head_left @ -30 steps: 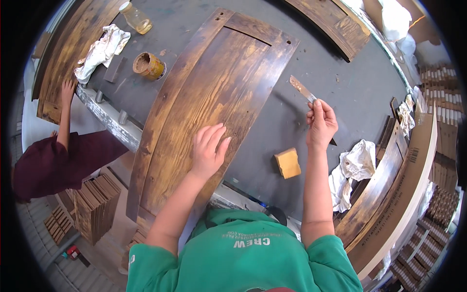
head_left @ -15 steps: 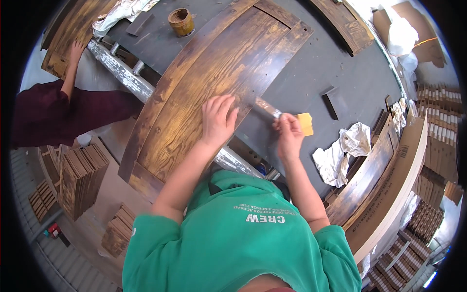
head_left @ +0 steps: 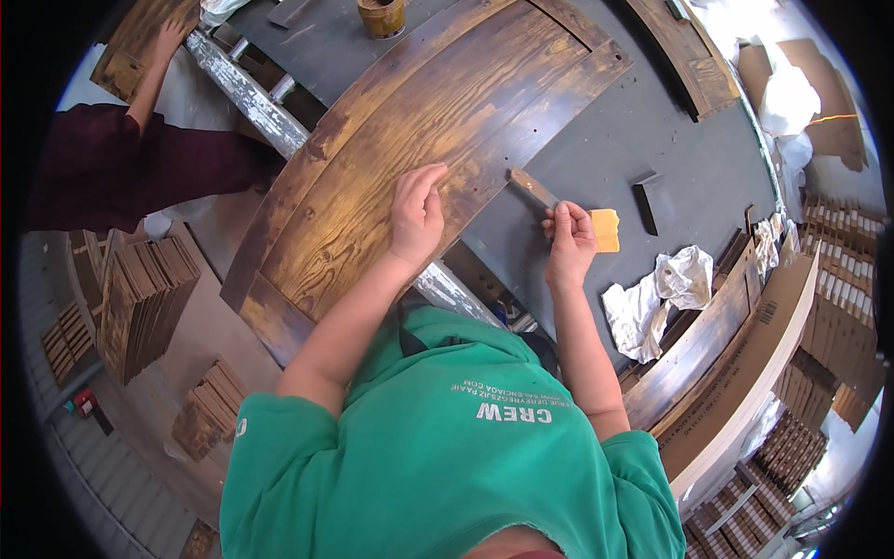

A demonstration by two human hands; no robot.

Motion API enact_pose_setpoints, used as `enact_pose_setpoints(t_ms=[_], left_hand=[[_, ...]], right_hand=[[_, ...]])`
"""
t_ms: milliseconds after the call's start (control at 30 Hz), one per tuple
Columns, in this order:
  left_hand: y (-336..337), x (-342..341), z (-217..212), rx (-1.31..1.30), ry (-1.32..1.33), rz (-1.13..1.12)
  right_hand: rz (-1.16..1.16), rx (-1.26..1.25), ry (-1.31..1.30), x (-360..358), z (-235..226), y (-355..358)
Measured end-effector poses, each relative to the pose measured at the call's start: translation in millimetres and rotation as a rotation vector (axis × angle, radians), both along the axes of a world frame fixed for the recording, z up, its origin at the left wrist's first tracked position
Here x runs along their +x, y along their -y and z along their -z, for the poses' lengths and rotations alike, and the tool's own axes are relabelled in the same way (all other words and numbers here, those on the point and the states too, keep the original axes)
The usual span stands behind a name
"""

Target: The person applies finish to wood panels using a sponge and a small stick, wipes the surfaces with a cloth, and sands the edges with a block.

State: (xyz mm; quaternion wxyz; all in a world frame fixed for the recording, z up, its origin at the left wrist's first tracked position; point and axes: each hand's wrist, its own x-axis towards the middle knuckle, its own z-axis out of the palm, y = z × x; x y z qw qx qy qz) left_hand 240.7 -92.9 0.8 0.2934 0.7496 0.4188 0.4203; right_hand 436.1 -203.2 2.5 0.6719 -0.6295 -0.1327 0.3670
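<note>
Grey tabletop (head_left: 643, 144): carries the work in front of you, its pale, worn near edge running past your waist.

Brown wooden panel (head_left: 400, 121): lies flat and slanted across the tabletop; its lower-left end juts out past the near edge, on your left. Stain is uneven, with dark and lighter patches along the grain.

Second panel (head_left: 684, 61): lies along the tabletop's far edge.

White rags (head_left: 684, 279): crumpled, toward the tabletop's right end.

Your left hand (head_left: 417, 214): over the brown wooden panel near its right-hand side, fingers loosely bent, thumb apart, nothing seen in its grasp. You cannot tell from this view how firmly it bears on the wood.

Your right hand (head_left: 570, 247): above the tabletop, right of the panel, fingers closed in a pinch around a flat tool.

Tin (head_left: 382, 17): stained, on the tabletop left of the panel.

Yellow block (head_left: 605, 230): just beyond your right hand.

Flat tool (head_left: 533, 189): narrow, brown tip at the panel's right-hand edge; contact unclear.
</note>
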Motion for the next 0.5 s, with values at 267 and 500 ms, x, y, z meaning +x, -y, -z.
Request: enact_pose_setpoints(t_ms=[267,500], left_hand=[[1,8,-5,0.104,-0.174,0.085],[1,10,-4,0.128,-0.235,0.112]], right_hand=[[0.170,0.030,0.007,13,4,-9],[0.179,0.040,0.008,15,9,-18]])
